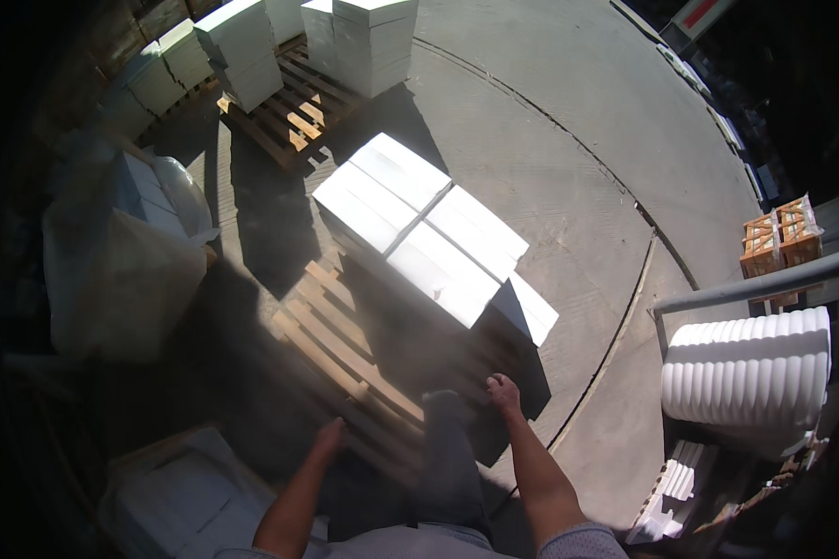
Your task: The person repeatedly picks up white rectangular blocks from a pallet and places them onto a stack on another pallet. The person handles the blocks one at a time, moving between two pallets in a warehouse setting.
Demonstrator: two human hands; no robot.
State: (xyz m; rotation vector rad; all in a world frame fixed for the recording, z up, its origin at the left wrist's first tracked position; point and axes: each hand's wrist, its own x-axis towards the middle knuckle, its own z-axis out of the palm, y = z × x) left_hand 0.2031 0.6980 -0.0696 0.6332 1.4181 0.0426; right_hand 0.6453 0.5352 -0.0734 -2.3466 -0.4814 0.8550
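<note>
The right hand [504,391] hangs loosely curled and empty, just beside the near shadowed corner of a stack of white blocks [426,233]. The left hand [331,434] is lower and to the left, in shade over the bare slats of a wooden pallet [340,345]; its fingers look relaxed and hold nothing. The blocks fill the far half of that pallet on the concrete floor [569,158]. Farther off stands a second pallet with more white blocks [364,37]. To the left lie plastic-wrapped bundles [126,279]; to the right, a ribbed white stack [746,373].
</note>
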